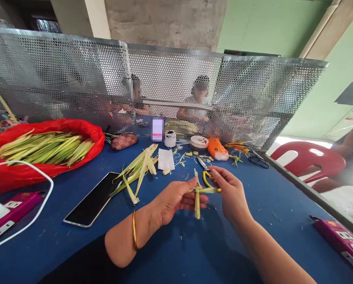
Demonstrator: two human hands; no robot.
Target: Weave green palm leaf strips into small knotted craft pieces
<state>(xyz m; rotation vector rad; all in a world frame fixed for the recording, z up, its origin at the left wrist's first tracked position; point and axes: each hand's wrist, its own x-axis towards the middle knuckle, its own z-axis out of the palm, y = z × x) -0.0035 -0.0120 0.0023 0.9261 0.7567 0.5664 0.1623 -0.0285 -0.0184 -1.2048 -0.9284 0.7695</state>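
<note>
As fingers [188, 196] pinch strips [197, 211], table edge [300, 186] right

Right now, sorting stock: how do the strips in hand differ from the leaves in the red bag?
The strips are few and short; the leaves are many and long. The strips are crossed, pinched by left hand and right hand; the leaves lie side by side in the bag. Both are yellow-green.
</note>
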